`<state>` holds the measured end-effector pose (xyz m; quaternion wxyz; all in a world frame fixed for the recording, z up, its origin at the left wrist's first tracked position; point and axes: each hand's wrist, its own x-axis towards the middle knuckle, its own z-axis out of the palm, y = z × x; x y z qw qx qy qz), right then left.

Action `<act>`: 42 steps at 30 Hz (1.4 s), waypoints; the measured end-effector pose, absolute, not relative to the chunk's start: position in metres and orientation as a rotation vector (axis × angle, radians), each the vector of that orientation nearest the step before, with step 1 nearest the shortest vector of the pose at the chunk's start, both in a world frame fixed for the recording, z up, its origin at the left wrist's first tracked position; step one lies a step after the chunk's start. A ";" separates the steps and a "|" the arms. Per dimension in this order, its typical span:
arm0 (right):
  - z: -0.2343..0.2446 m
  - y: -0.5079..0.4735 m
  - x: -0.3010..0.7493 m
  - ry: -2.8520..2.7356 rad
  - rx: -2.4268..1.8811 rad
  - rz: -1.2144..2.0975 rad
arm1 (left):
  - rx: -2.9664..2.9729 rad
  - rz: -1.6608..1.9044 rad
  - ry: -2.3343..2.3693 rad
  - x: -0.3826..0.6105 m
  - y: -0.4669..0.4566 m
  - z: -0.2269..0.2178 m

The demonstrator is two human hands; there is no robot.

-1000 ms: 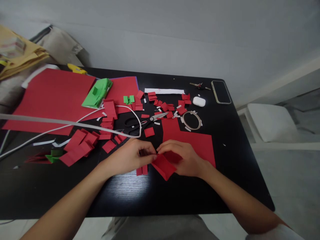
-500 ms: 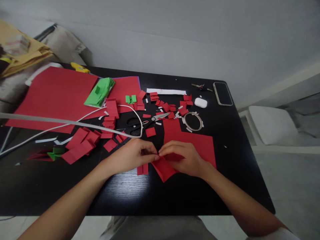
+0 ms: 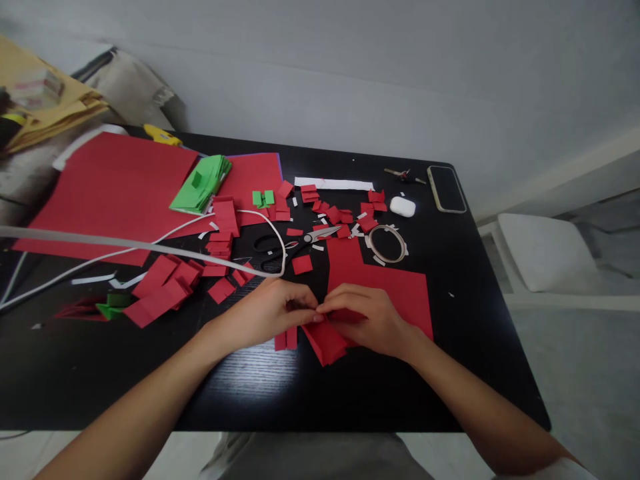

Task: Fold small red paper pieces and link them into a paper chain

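Observation:
My left hand (image 3: 280,305) and my right hand (image 3: 367,317) meet over the middle of the table, fingertips touching. Between them they pinch the top of a folded piece of red paper (image 3: 326,343), whose lower end hangs toward me with creases showing. The fingers of both hands hide its upper part. Under and behind my right hand lies a larger red sheet (image 3: 400,287) with a cut-out corner. A small red folded strip (image 3: 285,339) lies beneath my left hand. Scissors with black handles (image 3: 300,247) rest just beyond the hands, surrounded by small red paper squares (image 3: 302,265).
A white cable (image 3: 200,252) loops in from the left above red and green paper pieces. Green folded papers (image 3: 200,183) lie on large red sheets (image 3: 110,193). A tape ring (image 3: 387,243), a white earbud case (image 3: 403,207), keys (image 3: 405,176) and a phone (image 3: 447,189) are at the right.
The lower end of the folded red paper has narrowed and swung slightly left, with more layers showing. Both hands stay nearly in place, still pinching it.

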<state>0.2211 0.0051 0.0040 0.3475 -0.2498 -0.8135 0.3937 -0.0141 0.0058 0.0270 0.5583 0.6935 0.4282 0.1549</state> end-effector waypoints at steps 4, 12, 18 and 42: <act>0.005 0.006 0.220 -2.100 -0.672 1.003 | 1.644 0.365 1.005 -0.014 0.007 0.028; 0.011 0.002 0.221 -2.058 -0.781 0.986 | 1.808 0.468 0.964 -0.016 0.008 0.030; 0.011 0.001 0.221 -1.979 -0.749 0.976 | 1.979 0.595 0.942 -0.020 0.007 0.028; 0.021 0.004 0.220 -1.524 -1.060 1.736 | 2.364 0.958 0.941 -0.018 -0.004 0.023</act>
